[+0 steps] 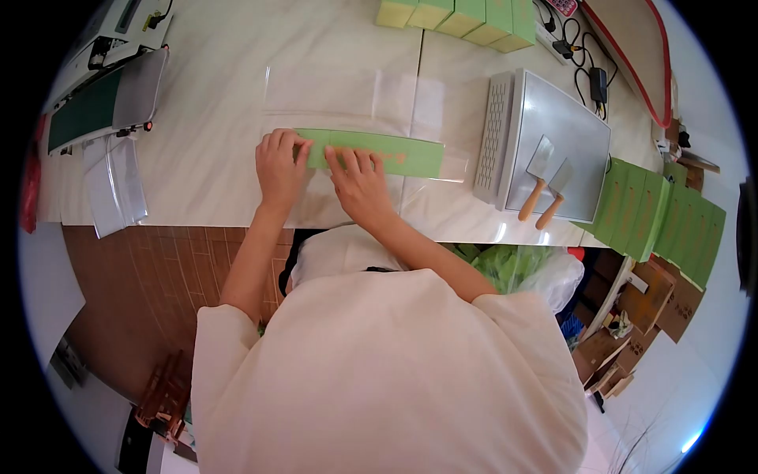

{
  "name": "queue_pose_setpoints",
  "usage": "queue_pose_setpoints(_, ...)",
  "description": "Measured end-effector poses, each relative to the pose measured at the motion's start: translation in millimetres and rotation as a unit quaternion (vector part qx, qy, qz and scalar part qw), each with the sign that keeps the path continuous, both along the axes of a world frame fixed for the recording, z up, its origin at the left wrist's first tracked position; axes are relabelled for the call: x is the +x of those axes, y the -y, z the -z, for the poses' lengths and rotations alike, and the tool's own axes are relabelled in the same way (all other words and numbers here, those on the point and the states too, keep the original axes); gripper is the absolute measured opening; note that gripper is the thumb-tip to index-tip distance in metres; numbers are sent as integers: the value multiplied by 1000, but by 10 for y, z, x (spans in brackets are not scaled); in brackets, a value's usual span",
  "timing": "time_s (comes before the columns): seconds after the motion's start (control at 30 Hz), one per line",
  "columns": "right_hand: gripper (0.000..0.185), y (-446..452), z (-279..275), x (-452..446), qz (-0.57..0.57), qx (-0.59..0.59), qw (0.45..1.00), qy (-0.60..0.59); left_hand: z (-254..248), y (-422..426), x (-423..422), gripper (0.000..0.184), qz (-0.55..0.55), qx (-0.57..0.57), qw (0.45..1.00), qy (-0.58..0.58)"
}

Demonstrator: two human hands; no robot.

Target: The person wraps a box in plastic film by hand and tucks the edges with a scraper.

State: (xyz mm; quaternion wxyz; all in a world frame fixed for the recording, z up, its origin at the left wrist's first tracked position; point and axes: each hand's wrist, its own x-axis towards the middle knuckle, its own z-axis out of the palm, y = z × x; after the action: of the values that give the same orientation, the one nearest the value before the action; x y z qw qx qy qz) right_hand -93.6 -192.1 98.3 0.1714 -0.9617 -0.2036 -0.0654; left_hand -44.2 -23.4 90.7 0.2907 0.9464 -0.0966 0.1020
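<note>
A long, flat green box lies on the table, with clear plastic film reaching past its right end. At the box's left end, my left hand has its fingers bent and its thumb close to the forefinger, closed on the film's edge as far as I can see. My right hand rests on the middle of the box with its fingers spread, partly covering the orange print. More clear plastic sheeting lies flat behind the box.
A grey metal-topped machine stands at the right, carrying two wooden-handled blades. Green boxes stand in rows at the back and right. Another machine and folded plastic sheets are at the left. Cables lie at the back right.
</note>
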Motion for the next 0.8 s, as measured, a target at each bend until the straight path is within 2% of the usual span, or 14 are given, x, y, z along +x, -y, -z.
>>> queue_pose_setpoints(0.13, 60, -85, 88, 52, 5, 24, 1000, -20, 88, -186, 92, 15, -58, 10, 998, 19)
queue_pose_setpoints(0.2, 75, -84, 127, 36, 26, -24, 999, -12, 188, -384, 154, 14, -85, 8, 996, 27)
queue_pose_setpoints(0.27, 76, -75, 142, 32, 20, -35, 999, -10, 370, -677, 199, 20, -218, -95, 966, -99)
queue_pose_setpoints(0.3, 78, -71, 142, 42, 20, -52, 998, -10, 392, -789, 231, 20, -222, -93, 966, -97)
queue_pose_setpoints(0.33, 78, -65, 146, 56, 18, -50, 999, -11, 416, -891, 248, 30, -253, -275, 904, -209)
queue_pose_setpoints(0.37, 79, -58, 147, 65, 19, -50, 998, -13, 452, -960, 234, 41, -273, -443, 796, -310)
queue_pose_setpoints(0.4, 79, -59, 138, 66, 20, -51, 998, -16, 354, -954, 205, 60, -225, -472, 763, -381)
queue_pose_setpoints(0.43, 79, -65, 108, 75, 17, -50, 998, -17, 239, -898, 195, 60, -228, -472, 762, -380)
queue_pose_setpoints(0.5, 60, -75, 36, 116, 28, -25, 999, 19, 56, -737, 212, 63, -118, -464, 713, -513)
queue_pose_setpoints(0.53, 60, -74, 23, 123, 28, -25, 999, 19, 24, -692, 207, 53, -96, -453, 718, -521)
queue_pose_setpoints(0.57, 59, -73, 13, 126, 28, -19, 999, 20, 23, -631, 197, 53, -95, -453, 717, -522)
queue_pose_setpoints(0.63, 58, -68, -2, 125, 30, -14, 999, 19, 19, -516, 177, 38, -95, -344, 818, -452)
queue_pose_setpoints(0.73, 56, -70, 21, 121, 30, -16, 999, 3, -51, -447, 196, 29, -122, -326, 836, -425)
queue_pose_setpoints(0.8, 80, -62, 92, 91, 27, -18, 999, -30, -13, -463, 213, 30, -114, -328, 835, -426)
